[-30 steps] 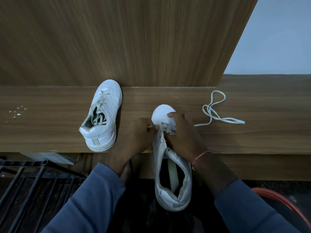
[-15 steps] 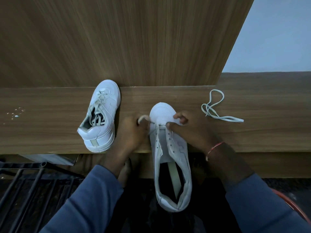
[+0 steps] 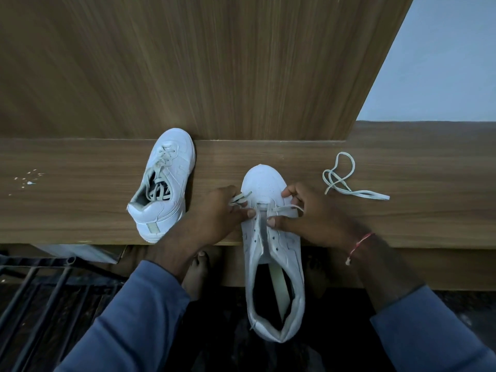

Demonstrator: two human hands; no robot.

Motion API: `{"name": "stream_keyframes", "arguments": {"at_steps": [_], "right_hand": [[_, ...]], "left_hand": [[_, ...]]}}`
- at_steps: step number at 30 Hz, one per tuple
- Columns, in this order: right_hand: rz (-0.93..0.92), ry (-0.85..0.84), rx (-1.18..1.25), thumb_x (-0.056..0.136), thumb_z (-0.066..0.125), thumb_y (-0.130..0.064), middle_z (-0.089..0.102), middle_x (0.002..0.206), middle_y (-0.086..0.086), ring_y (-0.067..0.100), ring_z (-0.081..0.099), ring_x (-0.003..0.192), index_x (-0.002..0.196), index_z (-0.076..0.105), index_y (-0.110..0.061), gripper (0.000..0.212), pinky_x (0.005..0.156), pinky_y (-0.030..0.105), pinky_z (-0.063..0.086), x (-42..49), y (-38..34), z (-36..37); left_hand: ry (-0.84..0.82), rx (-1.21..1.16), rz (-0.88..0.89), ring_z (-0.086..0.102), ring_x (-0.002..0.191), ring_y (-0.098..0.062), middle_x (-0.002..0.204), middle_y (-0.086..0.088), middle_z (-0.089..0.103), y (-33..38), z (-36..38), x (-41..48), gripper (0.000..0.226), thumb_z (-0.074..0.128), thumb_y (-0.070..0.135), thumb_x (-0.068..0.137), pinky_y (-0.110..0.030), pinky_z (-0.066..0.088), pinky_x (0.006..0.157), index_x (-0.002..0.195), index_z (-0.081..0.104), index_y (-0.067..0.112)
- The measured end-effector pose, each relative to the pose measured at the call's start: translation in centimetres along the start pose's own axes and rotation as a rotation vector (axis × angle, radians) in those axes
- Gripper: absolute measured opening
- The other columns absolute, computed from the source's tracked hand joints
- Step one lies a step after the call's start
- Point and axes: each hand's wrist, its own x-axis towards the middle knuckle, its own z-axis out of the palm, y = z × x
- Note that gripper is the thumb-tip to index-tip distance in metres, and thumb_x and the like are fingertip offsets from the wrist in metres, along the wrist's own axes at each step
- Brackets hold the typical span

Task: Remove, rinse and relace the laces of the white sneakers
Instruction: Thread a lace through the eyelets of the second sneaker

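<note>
While between left hand point(image 3: 214, 214) and right hand point(image 3: 311, 220), sneaker point(image 3: 264, 181); 1 pinched lace end point(image 3: 239, 197) apiece

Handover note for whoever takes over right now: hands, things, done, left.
Left hand pinches one end of the flat white lace crossing the front eyelets of the near white sneaker; right hand pinches the other end.
Second white sneaker stands laced on the wooden ledge; a loose white lace lies further right.
Done: front eyelets threaded.
Left: the empty upper eyelets.
</note>
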Motion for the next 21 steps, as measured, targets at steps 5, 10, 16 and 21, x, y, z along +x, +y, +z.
{"name": "stream_keyframes", "arguments": {"at_steps": [5,10,16,21], "right_hand": [[-0.002,0.070,-0.078,0.068,0.082,-0.051,0.054,0.104,-0.008,0.002,0.055,0.090,0.120,0.054,-0.028,0.064,0.071,0.022,0.043,0.3,0.0,1.0],[0.049,0.090,-0.107,0.063,0.085,-0.052,0.051,0.112,-0.008,0.012,0.054,0.101,0.120,0.053,-0.027,0.070,0.080,0.029,0.045,0.5,-0.7,1.4],[0.039,0.150,-0.128,0.057,0.089,-0.050,0.053,0.114,-0.006,0.014,0.054,0.101,0.115,0.055,-0.026,0.072,0.082,0.031,0.046,0.8,-0.7,1.7],[0.026,0.172,-0.110,0.057,0.089,-0.047,0.054,0.111,-0.003,0.015,0.056,0.097,0.111,0.055,-0.026,0.067,0.076,0.031,0.046,0.7,-0.7,2.0]], "left_hand": [[0.082,0.107,-0.046,0.048,0.056,-0.007,0.058,0.007,0.051,0.2,1.7,0.7,0.038,0.060,0.035,0.092,-0.029,0.036,0.058,0.059,0.051,0.017],[0.122,-1.565,0.005,0.068,0.090,-0.018,0.087,-0.006,0.070,3.6,-1.5,-0.4,0.027,0.050,0.020,0.092,-0.036,0.054,0.086,0.069,0.059,0.012],[0.318,-0.693,-0.138,0.052,0.053,-0.009,0.065,0.004,0.062,1.3,-1.2,-0.9,0.024,0.056,0.031,0.095,-0.024,0.043,0.054,0.075,0.064,0.019],[0.120,0.008,-0.153,0.055,0.062,-0.018,0.064,-0.005,0.060,-0.8,1.4,0.5,0.040,0.062,0.045,0.087,-0.033,0.041,0.060,0.069,0.060,0.010]]}}
